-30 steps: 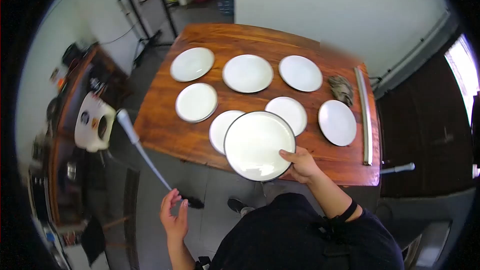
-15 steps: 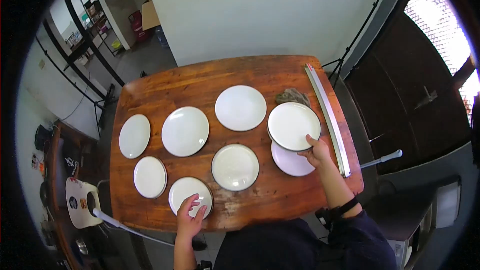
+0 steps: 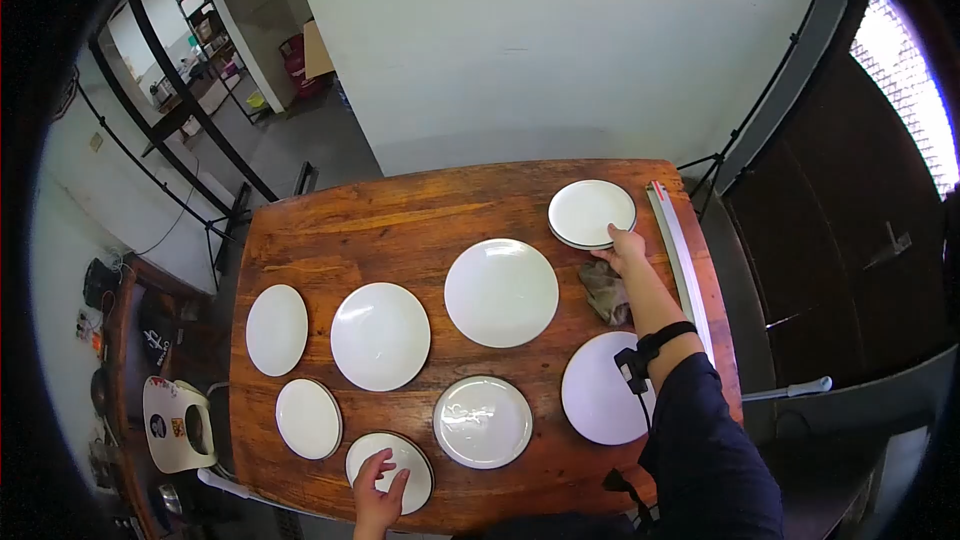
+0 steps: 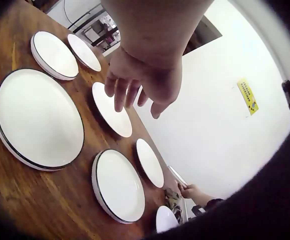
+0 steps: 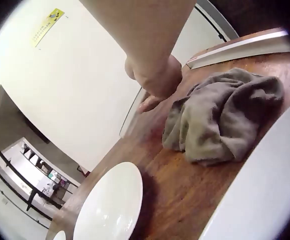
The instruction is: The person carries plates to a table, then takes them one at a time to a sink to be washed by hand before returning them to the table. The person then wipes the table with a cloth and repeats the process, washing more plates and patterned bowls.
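At the back right of the table, my right hand (image 3: 623,248) grips the near edge of a white, dark-rimmed plate (image 3: 590,210), thumb on top. In the right wrist view the right hand (image 5: 157,80) hides most of that plate. A crumpled grey-brown cloth (image 3: 606,292) lies just nearer than this hand, under the forearm. My left hand (image 3: 376,495) hangs with loosely bent fingers over a dark-rimmed plate (image 3: 412,470) at the table's front edge. The left wrist view shows the left hand (image 4: 145,82) holding nothing, above the table.
Several other white plates stand spread over the wooden table (image 3: 400,230), including a large one (image 3: 501,292) mid-table and one (image 3: 606,395) beneath the right arm. A long white strip (image 3: 680,255) lies along the right edge. A wall (image 3: 560,60) rises behind the table.
My right hand has carried the dark-rimmed plate from in front of my body, over the right-hand plate and the cloth, to the table's back right. The view has turned and shifted; the left hand remains empty.
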### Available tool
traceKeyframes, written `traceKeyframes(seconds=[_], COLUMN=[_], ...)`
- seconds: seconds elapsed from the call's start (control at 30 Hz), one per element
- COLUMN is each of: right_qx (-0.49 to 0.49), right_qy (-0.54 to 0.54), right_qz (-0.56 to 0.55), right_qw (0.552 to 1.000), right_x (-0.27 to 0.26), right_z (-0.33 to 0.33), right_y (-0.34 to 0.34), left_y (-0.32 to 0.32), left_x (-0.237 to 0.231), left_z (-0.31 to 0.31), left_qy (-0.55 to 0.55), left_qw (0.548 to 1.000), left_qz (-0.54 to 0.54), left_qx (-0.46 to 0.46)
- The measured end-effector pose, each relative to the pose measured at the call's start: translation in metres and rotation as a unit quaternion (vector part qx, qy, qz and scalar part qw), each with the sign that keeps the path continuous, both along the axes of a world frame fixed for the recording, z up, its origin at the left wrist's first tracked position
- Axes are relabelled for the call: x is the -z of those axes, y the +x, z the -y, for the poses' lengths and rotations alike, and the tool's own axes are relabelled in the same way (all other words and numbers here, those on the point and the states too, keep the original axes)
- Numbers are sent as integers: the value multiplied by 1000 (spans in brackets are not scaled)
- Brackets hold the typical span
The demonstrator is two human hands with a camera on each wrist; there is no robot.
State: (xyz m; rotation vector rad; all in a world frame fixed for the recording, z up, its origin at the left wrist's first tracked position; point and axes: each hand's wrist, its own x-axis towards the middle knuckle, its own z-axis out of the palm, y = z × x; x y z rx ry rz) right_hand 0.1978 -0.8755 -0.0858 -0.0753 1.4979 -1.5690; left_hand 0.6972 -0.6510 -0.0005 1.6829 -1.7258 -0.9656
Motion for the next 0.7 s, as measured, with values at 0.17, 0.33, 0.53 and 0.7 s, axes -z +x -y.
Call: traceKeyframes(seconds=[0.17, 0.33, 0.53, 0.7], right_qx=[-15, -72, -61, -65], right_qy=[21, 11, -8, 59], right_qz=[-18, 9, 34, -12], right_qw=[1000, 997, 998, 996], right_x=[4, 18, 36, 41], right_z=[17, 17, 18, 18], right_y=[-5, -11, -17, -16], left_y=[5, -4, -8, -5], left_x=[9, 16, 9, 11], left_z=[0, -1, 2, -1], left_qy=[14, 24, 2, -1], left_qw=[999, 999, 1000, 1000], left_qz=[-3, -3, 17, 18], left_qx=[-35, -22, -22, -17])
